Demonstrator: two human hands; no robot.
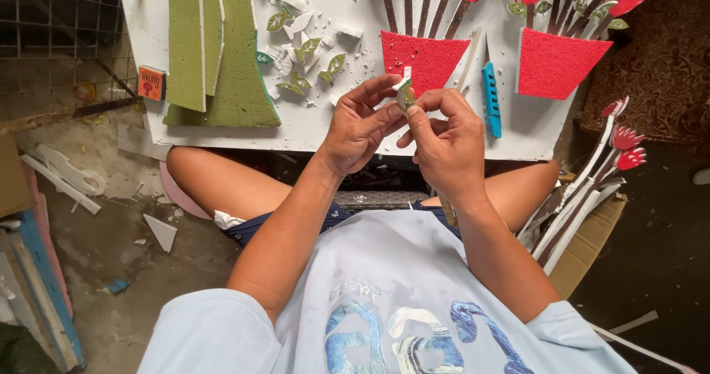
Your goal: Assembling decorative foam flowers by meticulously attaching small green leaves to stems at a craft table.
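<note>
1. Nearest the camera sits a person in a pale blue shirt (384,307), knees apart, facing a white bench (325,122).
2. Both hands meet over the bench's near edge. Left hand (359,126) and right hand (444,141) pinch one small green foam leaf (405,93) between fingertips; each grip is narrow, closed on that leaf.
3. Done, as it appears: two red foam pots (425,59) with brown stems and red flowers lie finished at the far right, and several cut leaves (307,56) lie loose mid-bench among white scraps.
4. Left, as it appears: green foam sheets (214,48) at far left are only partly cut, and spare flower stems (592,189) lean on a cardboard box at right, unused.
5. A blue craft knife (491,96) lies just right of the hands, near the bench edge.
6. Open room is tight: bare bench shows only between the loose leaves and the near edge.
</note>
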